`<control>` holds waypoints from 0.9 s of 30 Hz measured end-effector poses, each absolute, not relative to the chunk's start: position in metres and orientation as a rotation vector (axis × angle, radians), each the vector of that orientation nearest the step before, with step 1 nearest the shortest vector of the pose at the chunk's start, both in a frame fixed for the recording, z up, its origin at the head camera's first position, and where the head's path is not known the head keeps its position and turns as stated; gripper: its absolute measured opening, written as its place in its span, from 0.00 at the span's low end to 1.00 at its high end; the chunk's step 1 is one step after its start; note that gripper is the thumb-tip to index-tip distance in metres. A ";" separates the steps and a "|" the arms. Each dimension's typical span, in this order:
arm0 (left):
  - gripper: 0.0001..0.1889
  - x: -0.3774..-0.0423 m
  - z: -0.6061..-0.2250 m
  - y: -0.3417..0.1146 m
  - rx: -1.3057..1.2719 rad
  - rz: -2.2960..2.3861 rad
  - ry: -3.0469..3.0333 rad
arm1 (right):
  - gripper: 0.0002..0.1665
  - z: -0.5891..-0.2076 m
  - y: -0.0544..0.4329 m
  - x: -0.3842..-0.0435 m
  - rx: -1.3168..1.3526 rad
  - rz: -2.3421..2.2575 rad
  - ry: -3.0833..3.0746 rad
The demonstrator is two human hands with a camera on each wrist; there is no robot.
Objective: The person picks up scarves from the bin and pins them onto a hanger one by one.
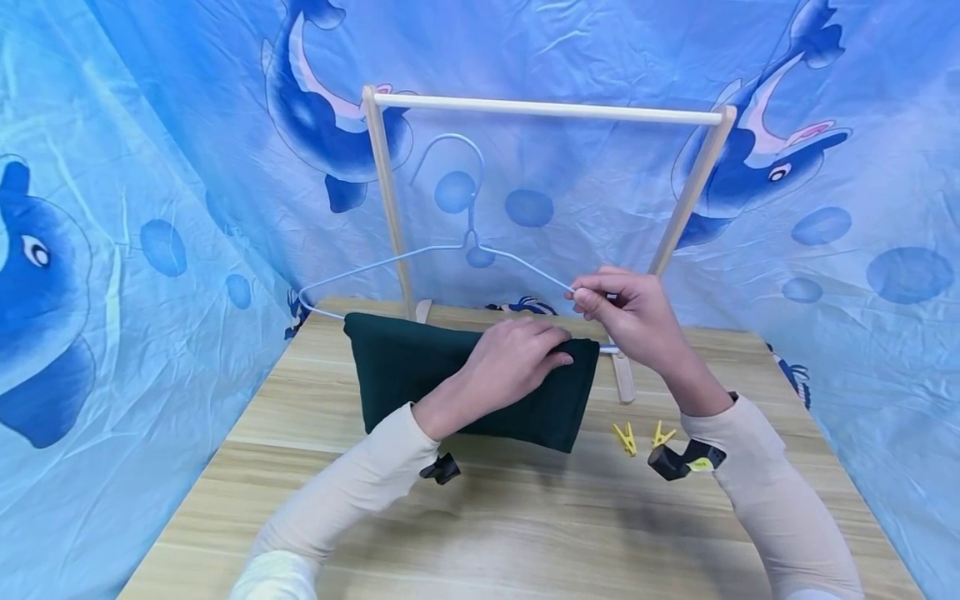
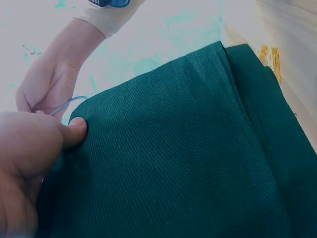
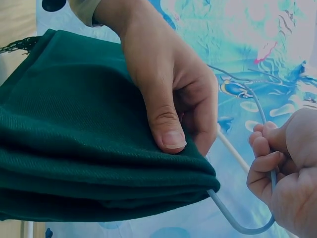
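A pale blue wire hanger (image 1: 472,240) is held up, hook at the top, over the table. Folded over its bottom bar hangs a dark green scarf (image 1: 408,367), several layers thick; dark fringe shows at one edge in the right wrist view. My left hand (image 1: 517,357) grips the scarf at the bar near its right end, thumb (image 3: 171,134) on the near face and fingers behind, partly hidden. With curled fingers my right hand (image 1: 628,315) holds the hanger's right shoulder close to its bend. The bare bar end pokes out beyond the scarf's right edge.
Behind the hanger stands a wooden rack with a white top rail (image 1: 547,107). Two yellow clothespins (image 1: 626,439) lie on the wood-grain table (image 1: 525,533), near the right sleeve. Blue dolphin-print sheeting (image 1: 165,333) encloses the table at the back and sides.
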State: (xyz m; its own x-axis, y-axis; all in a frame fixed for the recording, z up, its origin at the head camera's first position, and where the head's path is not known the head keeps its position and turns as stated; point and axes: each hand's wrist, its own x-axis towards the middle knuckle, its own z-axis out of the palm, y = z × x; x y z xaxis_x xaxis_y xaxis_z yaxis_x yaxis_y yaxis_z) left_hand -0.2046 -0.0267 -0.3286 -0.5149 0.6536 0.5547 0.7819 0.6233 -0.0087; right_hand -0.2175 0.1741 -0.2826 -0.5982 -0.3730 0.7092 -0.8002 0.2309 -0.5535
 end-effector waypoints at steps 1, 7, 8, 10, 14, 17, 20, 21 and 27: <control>0.14 -0.204 -0.328 -0.027 -1.121 -0.333 -2.339 | 0.11 -0.283 0.174 -0.218 1.077 1.332 -2.083; 0.17 -0.199 -0.322 -0.039 -1.083 -0.403 -2.327 | 0.09 -0.284 0.176 -0.222 1.075 1.369 -2.091; 0.17 -0.198 -0.321 -0.042 -1.079 -0.420 -2.316 | 0.09 -0.284 0.176 -0.222 1.072 1.375 -2.089; 0.16 -0.195 -0.319 -0.051 -1.070 -0.456 -2.292 | 0.08 -0.284 0.178 -0.223 1.064 1.378 -2.090; 0.15 -0.189 -0.313 -0.072 -1.037 -0.513 -2.262 | 0.08 -0.284 0.181 -0.225 1.039 1.388 -2.097; 0.12 -0.185 -0.309 -0.091 -0.994 -0.554 -2.229 | 0.09 -0.284 0.184 -0.227 1.026 1.407 -2.097; 0.11 -0.181 -0.304 -0.111 -0.948 -0.599 -2.164 | 0.09 -0.285 0.187 -0.228 1.022 1.424 -2.091; 0.11 -0.180 -0.302 -0.118 -0.931 -0.609 -2.138 | 0.09 -0.285 0.188 -0.229 1.020 1.428 -2.089; 0.13 -0.179 -0.289 -0.154 -0.833 -0.662 -2.013 | 0.10 -0.285 0.194 -0.231 1.010 1.418 -2.094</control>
State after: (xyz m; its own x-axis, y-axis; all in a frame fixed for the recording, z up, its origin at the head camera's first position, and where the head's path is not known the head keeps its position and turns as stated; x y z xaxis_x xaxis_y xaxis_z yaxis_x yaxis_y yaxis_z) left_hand -0.1793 -0.1535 -0.2891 -0.4283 0.3117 0.8482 0.7545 0.6399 0.1459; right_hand -0.2310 0.1940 -0.2849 -0.6507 -0.3345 0.6817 -0.7571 0.2178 -0.6159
